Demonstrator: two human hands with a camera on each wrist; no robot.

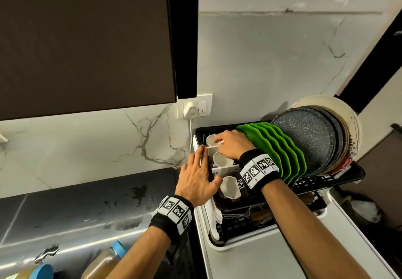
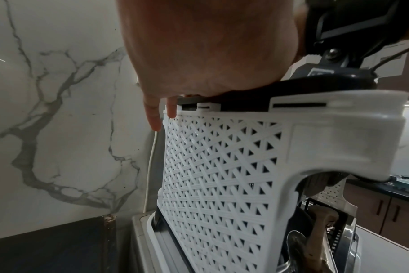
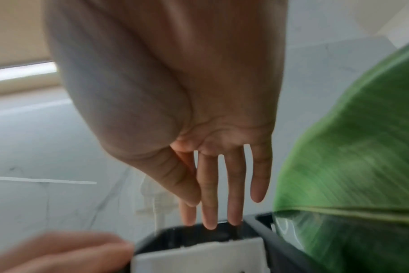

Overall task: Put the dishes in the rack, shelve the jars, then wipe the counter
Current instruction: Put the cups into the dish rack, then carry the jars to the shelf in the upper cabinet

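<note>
The black dish rack (image 1: 339, 181) holds grey pans, green plates (image 1: 276, 148) and three white cups, with the left hand (image 1: 198, 178) flat, fingers straight, on its white side basket (image 2: 222, 175), and the right hand (image 1: 230, 146), fingers extended, over the far cup (image 1: 211, 140).

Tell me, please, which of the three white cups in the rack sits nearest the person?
The octagonal cup, in front of the white divider beside the left hand's thumb; the other two sit behind that divider.
</note>
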